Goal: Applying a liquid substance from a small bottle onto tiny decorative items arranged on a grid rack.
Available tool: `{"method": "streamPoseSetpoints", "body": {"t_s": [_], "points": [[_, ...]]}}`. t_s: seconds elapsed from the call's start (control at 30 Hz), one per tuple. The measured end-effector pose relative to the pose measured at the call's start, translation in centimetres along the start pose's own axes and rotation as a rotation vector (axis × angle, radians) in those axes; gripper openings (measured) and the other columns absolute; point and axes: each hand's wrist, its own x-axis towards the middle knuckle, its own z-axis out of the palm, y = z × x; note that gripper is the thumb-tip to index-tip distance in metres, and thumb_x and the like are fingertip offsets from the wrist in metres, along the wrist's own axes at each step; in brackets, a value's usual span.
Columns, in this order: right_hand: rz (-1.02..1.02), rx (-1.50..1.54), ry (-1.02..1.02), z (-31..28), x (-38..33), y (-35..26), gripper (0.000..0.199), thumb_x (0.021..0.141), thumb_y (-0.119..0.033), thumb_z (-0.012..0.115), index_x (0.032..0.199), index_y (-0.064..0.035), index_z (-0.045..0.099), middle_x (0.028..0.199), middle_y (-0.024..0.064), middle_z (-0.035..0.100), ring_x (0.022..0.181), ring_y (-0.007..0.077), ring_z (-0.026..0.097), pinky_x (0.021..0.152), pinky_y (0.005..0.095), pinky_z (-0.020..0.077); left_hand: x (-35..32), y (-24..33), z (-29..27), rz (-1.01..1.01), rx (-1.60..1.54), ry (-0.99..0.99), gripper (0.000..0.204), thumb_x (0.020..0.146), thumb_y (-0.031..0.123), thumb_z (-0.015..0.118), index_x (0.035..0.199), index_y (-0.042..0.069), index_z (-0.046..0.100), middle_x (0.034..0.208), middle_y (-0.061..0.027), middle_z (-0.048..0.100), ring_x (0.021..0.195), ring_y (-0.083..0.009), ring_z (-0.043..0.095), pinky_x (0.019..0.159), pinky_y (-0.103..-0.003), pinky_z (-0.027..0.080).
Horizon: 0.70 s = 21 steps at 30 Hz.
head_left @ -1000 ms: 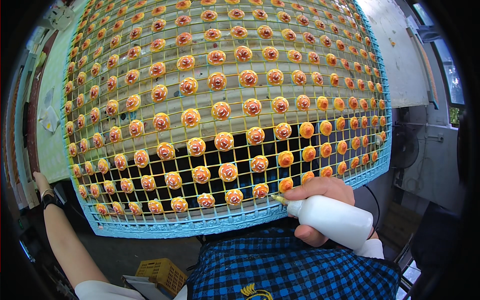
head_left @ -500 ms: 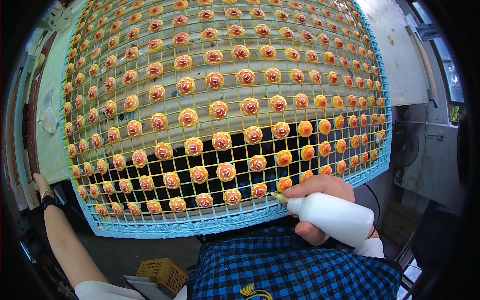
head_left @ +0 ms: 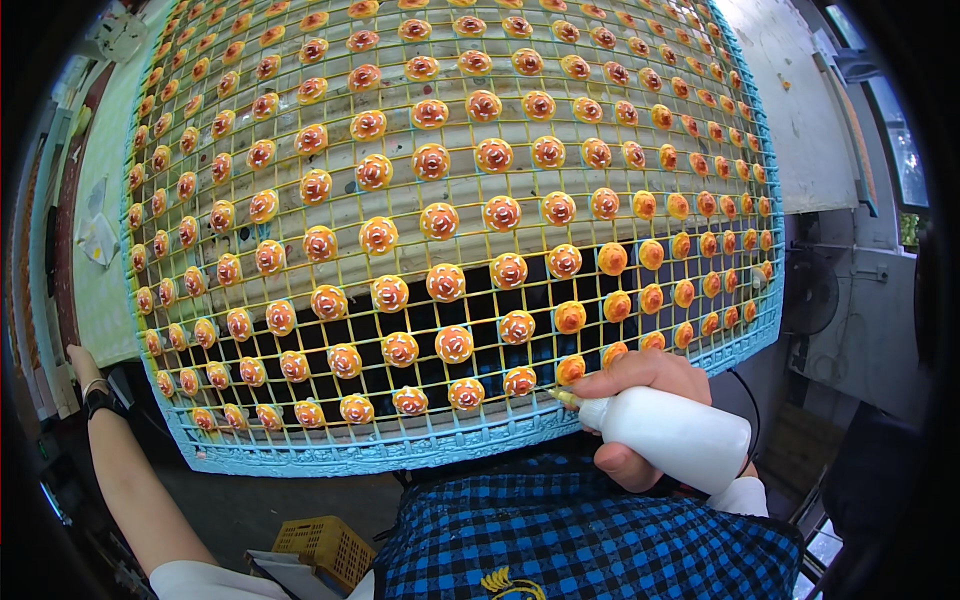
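Observation:
My right hand [head_left: 655, 378] is closed round a white squeeze bottle [head_left: 680, 437], tilted with its thin yellowish nozzle [head_left: 563, 397] pointing left. The nozzle tip is just below an orange dome-shaped piece [head_left: 571, 370] in the front row. A wire grid [head_left: 480, 421] with a light blue rim holds rows of these small orange and yellow domes. Many at the left and middle, like this dome [head_left: 454, 344], bear white dashes; several at the right, like this one [head_left: 570, 317], show none. Far left, my left hand [head_left: 80, 362] rests by the pale green table's edge, its fingers mostly hidden.
The pale green table [head_left: 110, 310] lies at the left, with a whitish surface [head_left: 790, 140] at the right. A yellow plastic crate [head_left: 325, 545] stands low in front of me. A dark fan [head_left: 808, 290] is at the right. A blue checked apron [head_left: 560, 530] covers my lap.
The bottle and my right hand have shifted very slightly to the right. The grid shows a tiny shift the same way. My left hand stays where it was.

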Motion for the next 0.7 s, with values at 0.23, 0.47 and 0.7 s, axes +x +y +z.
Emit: {"method": "streamPoseSetpoints", "body": {"t_s": [0.23,0.47,0.7], "points": [[0.004,-0.013,-0.031,-0.28,-0.05,-0.1,0.037,0.067,-0.034,0.067,0.082,-0.001,0.058,0.066,0.0054,0.058,0.048,0.0145,0.055,0.04,0.0219,0.0422,0.12,-0.11,-0.4,-0.031,-0.05,-0.048,0.056,0.082,0.041,0.025,0.114,-0.003,0.037,0.12,-0.0162,0.033,0.11,-0.0268,0.031,0.089,-0.036,0.024],[-0.02,-0.013,-0.05,-0.21,0.05,0.07,0.039,0.066,-0.036,0.068,0.084,-0.0025,0.059,0.067,0.0047,0.059,0.048,0.0133,0.055,0.04,0.021,0.0414,0.16,-0.17,-0.69,-0.063,-0.1,-0.097,0.055,0.082,0.04,0.026,0.113,-0.003,0.038,0.118,-0.0159,0.035,0.109,-0.0266,0.032,0.088,-0.036,0.025],[-0.038,-0.008,-0.038,0.0,0.03,0.24,0.039,0.066,-0.037,0.067,0.083,-0.0022,0.059,0.068,0.0054,0.059,0.048,0.0137,0.055,0.04,0.0209,0.0416,0.21,-0.15,-0.84,-0.094,-0.147,-0.15,0.053,0.081,0.039,0.027,0.112,-0.002,0.039,0.117,-0.0156,0.036,0.107,-0.0263,0.033,0.086,-0.036,0.026]]}}
